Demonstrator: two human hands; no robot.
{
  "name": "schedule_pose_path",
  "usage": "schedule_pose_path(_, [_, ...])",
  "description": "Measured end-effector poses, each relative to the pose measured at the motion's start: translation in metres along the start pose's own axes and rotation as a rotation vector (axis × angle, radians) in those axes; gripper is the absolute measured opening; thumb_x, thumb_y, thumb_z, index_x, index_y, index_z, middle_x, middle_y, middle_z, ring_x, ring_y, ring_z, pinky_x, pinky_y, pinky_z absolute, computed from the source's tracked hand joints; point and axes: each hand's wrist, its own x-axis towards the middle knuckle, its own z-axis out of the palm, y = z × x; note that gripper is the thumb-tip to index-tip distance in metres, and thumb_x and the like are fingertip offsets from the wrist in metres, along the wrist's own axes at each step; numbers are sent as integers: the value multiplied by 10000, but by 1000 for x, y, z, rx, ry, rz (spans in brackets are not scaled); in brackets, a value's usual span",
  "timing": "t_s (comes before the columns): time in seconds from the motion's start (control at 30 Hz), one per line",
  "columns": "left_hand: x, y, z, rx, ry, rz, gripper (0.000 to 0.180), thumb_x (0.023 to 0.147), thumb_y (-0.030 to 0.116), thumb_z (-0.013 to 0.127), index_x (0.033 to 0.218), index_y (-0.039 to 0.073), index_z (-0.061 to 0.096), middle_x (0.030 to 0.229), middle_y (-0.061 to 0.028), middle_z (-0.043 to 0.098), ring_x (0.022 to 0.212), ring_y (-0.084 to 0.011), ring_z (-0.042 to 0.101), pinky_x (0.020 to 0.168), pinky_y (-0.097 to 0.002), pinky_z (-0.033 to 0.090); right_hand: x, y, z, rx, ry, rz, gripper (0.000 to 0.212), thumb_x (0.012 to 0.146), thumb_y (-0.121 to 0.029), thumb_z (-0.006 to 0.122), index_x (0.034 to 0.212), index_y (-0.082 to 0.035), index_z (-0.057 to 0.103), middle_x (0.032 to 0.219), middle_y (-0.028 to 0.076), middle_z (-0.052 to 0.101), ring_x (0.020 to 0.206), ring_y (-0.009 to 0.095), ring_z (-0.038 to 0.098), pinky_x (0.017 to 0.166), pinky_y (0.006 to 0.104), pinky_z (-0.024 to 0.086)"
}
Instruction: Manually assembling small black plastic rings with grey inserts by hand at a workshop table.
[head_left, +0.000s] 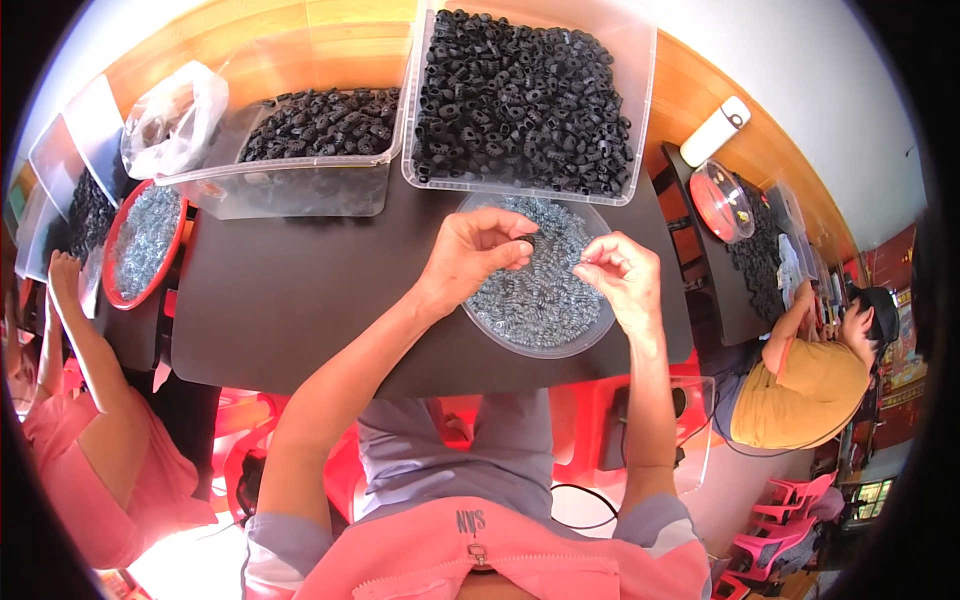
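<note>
My left hand (470,255) is closed in a pinch on a small black plastic piece (528,240), held above the left part of a clear round bowl (545,352). Small silvery metal pieces (540,305) that look like coil springs fill the bowl. Over its right edge, my right hand (628,278) has thumb and fingertips pressed together; whatever is between them is too small to make out. Behind the bowl, a large clear tub (647,90) holds a heap of black plastic pieces (520,110).
Left of the tub, a second clear bin (290,190) contains more black pieces, with a plastic bag (178,120) beside it. The dark table (290,290) lies under everything. People sit at both sides; a red basin (112,285) of silvery pieces stands left.
</note>
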Motion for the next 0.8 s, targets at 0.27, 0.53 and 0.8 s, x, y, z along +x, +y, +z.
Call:
schedule_pose_path(0.27, [-2, 0, -3, -1, -36, -29, 163, 799, -39, 660, 952, -35, 605, 875, -57, 636, 793, -127, 637, 727, -252, 532, 10, -10, 48, 386, 143, 1, 107, 806, 9, 672, 905, 34, 641, 853, 87, 653, 755, 147, 652, 631, 244, 544])
schedule_pose_path(0.53, [-2, -3, -5, 93, -64, -11, 187, 793, -35, 669, 970, -15, 613, 908, -54, 639, 833, -116, 632, 753, -246, 522, 7, -12, 59, 331, 180, -43, 102, 782, 15, 700, 863, 20, 638, 855, 56, 627, 740, 110, 618, 606, 223, 522])
schedule_pose_path(0.8, [-1, -7, -2, 125, -37, 16, 137, 776, -31, 678, 903, -19, 628, 849, -29, 634, 761, -79, 616, 680, -224, 507, 0, -15, 66, 83, 268, -260, 101, 779, 35, 701, 835, 22, 618, 834, 57, 617, 725, 103, 611, 636, 224, 524])
